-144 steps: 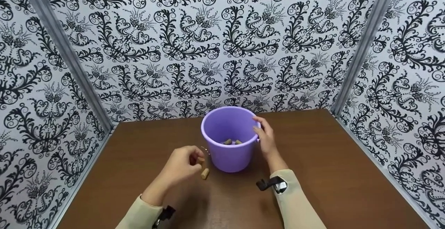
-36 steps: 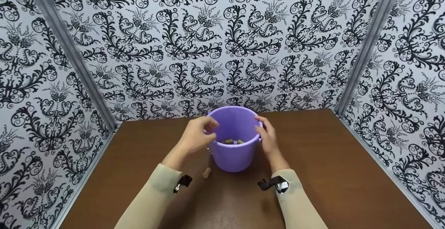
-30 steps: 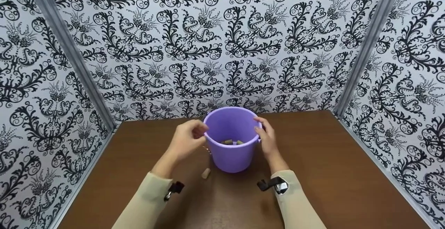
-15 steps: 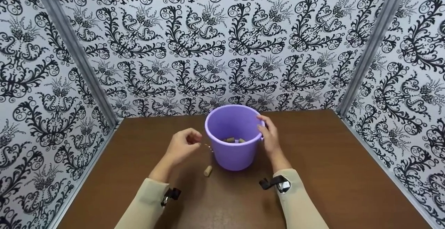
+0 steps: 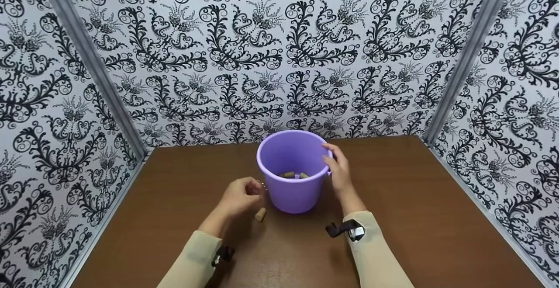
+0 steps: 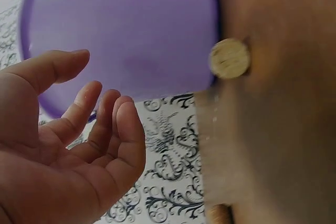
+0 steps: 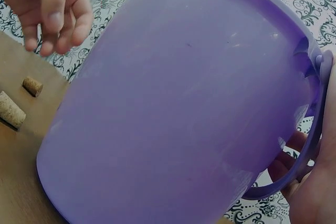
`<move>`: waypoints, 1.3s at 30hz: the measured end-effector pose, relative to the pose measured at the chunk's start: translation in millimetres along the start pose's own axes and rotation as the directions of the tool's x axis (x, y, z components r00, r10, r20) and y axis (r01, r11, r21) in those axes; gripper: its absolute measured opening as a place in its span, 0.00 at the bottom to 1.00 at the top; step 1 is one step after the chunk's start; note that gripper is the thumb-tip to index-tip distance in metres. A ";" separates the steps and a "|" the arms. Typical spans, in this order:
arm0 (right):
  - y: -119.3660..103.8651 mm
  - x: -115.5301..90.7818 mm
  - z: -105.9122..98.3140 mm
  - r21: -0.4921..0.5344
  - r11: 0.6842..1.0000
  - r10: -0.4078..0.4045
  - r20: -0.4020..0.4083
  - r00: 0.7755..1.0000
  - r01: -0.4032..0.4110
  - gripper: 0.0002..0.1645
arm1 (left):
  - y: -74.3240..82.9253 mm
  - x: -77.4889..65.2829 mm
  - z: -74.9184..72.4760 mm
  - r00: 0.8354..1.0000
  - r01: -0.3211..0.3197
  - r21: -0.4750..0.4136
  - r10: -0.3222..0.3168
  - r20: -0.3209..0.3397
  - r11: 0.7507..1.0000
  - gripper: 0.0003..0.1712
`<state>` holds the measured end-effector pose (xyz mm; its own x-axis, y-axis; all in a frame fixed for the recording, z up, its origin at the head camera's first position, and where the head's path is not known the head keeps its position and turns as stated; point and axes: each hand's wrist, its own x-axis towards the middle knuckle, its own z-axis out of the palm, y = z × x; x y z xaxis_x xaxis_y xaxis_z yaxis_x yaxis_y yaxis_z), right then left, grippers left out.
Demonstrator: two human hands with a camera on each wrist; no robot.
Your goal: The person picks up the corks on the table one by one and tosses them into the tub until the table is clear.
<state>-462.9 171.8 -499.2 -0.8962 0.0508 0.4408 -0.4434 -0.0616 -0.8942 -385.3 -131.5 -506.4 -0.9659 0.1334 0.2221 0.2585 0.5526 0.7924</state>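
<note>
A purple bucket [image 5: 295, 196] stands upright on the brown table, with a few corks [image 5: 288, 175] visible at its bottom. My right hand [image 5: 339, 172] grips the bucket's right rim, thumb and fingers on either side of the wall. Left of the bucket, my left hand [image 5: 240, 197] hovers low with loosely bent fingers; the left wrist view shows nothing between thumb and fingers. Just by its fingertips lies a cork [image 5: 260, 214] on the table, close to the bucket's base. The right wrist view shows two corks on the table, a farther cork [image 7: 32, 86] and a nearer cork [image 7: 10, 109].
Patterned black-and-white walls [image 5: 279, 60] enclose the table [image 5: 393, 218] at the back and both sides. The bucket's purple handle [image 7: 286, 182] hangs on the side by my right hand. A thin beaded strand [image 5: 263, 186] shows at the bucket's left side.
My left hand was over the bucket's left rim; it has drawn back left and come down near the cork on the table. The right hand keeps its hold on the rim.
</note>
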 end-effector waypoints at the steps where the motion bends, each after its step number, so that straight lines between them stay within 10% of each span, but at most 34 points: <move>1: 0.0 -0.2 0.2 -0.001 1.000 -0.001 -0.001 1.000 0.001 0.26 | -0.3 -2.0 3.1 1.000 0.001 0.000 -0.001 0.008 1.000 0.12; 17: -3.0 -0.7 -2.0 0.006 1.000 0.026 0.003 1.000 -0.026 0.26 | -4.8 -4.9 20.5 0.997 -0.025 0.240 0.009 0.071 0.970 0.11; 39: -2.4 -0.3 0.3 0.010 0.999 0.046 0.000 0.999 -0.046 0.25 | -8.9 -0.8 31.9 0.984 0.003 0.313 -0.059 0.168 0.950 0.15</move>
<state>-461.5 171.7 -497.2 -0.9158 0.0475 0.3989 -0.4015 -0.0734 -0.9129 -387.4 -110.3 -531.7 -0.9685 0.2372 0.0764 0.2371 0.7827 0.5754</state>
